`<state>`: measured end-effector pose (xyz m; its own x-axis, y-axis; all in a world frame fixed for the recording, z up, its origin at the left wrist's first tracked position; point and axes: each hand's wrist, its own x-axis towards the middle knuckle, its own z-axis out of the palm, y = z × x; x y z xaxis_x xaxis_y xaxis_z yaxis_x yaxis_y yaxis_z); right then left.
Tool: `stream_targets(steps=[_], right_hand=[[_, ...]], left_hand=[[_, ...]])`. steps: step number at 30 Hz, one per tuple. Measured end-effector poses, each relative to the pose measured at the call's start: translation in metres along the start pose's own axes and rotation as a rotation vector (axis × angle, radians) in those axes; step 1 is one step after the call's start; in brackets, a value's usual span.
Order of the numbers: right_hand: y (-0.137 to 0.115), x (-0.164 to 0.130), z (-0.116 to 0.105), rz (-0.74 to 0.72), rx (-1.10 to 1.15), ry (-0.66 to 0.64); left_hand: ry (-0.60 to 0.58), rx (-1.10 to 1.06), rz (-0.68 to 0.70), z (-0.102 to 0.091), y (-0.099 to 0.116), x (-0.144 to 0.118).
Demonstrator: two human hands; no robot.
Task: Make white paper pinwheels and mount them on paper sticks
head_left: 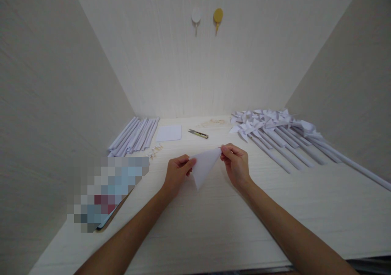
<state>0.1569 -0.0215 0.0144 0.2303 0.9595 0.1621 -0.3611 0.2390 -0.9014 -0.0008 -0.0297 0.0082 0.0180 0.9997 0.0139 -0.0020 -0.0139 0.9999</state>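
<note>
Pinching a folded white paper triangle (204, 166) between them, the left hand (176, 174) grips its left edge while the right hand (236, 163) nips the upper right tip; the long edge runs across, just above the pale surface (214, 226).

Pale wood-grain walls (195, 71), matching desk (214, 226), soft light

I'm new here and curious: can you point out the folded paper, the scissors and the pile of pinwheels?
folded paper (204, 167), head view, middle of the white triangle.
scissors (198, 133), head view, mid-length.
pinwheels (265, 122), head view, folded paper heads.
</note>
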Motion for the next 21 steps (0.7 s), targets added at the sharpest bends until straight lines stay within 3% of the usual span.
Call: stream_targets(steps=[3, 6, 11, 16, 21], right_hand=[[0.002, 0.002, 0.0, 0.038, 0.007, -0.073], [0.004, 0.005, -0.002, 0.04, 0.011, -0.177], [0.009, 0.01, -0.008, -0.023, 0.008, -0.261], [0.006, 0.009, -0.012, -0.114, -0.057, -0.483], [-0.002, 0.001, -0.008, -0.056, -0.014, -0.631]], left_hand=[[0.01, -0.085, -0.055, -0.002, -0.002, 0.003], [0.024, -0.228, -0.198, -0.005, 0.003, 0.004], [-0.143, -0.283, -0.485, -0.01, 0.016, 0.002], [-0.324, -0.168, -0.6, -0.015, 0.007, 0.006], [-0.368, -0.307, -0.687, -0.02, -0.004, 0.007]])
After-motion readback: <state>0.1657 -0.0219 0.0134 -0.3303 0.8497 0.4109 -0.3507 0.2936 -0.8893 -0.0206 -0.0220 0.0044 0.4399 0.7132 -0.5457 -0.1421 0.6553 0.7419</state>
